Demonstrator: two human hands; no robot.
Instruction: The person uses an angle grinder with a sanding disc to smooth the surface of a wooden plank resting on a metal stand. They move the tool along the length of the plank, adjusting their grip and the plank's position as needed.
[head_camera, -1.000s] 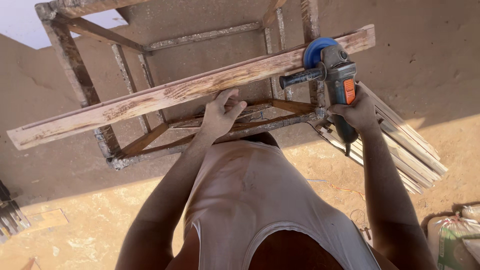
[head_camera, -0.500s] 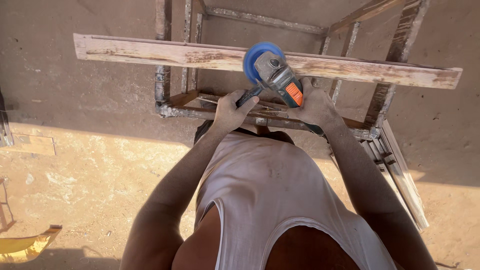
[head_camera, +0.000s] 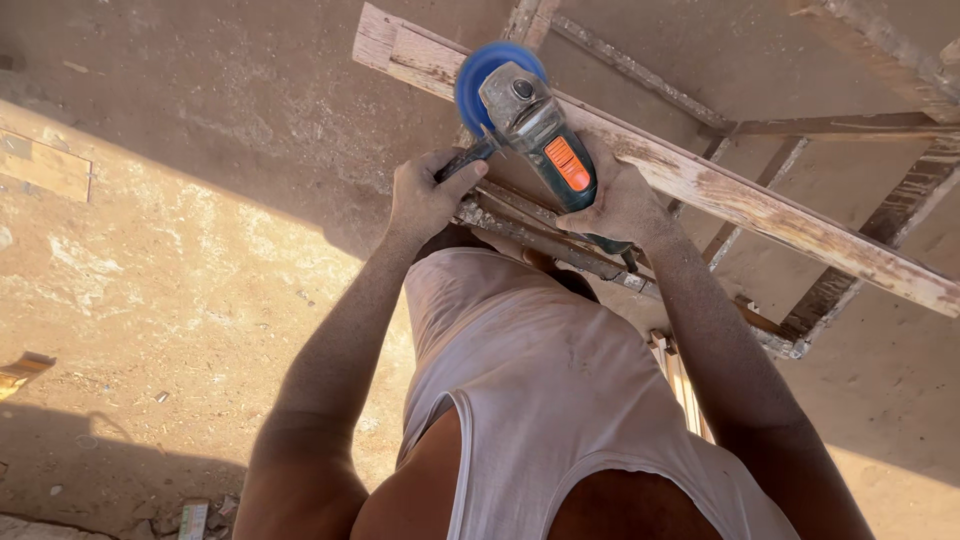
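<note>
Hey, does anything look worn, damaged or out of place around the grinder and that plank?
The wooden plank is weathered: patchy, peeling finish with brown stains. It lies loose and askew across a rusty metal frame. The angle grinder, held by the left hand and right hand, looks dusty, not broken.

Head camera, looking steeply down over the wearer's own chest.

One view only, worn on the head and tipped almost straight down, so the white vest (head_camera: 560, 380) fills the lower middle of the picture and both forearms run up from the bottom edge. The angle grinder (head_camera: 530, 125) sits close, just above the vest, near arm's reach from the lens. Past the grinder the worn wooden plank (head_camera: 740, 195) crosses slantwise toward the right edge over a wooden frame (head_camera: 850, 290). Left of the grinder lies sandy ground (head_camera: 170, 250), farther off, part sunlit, part shaded.
</note>
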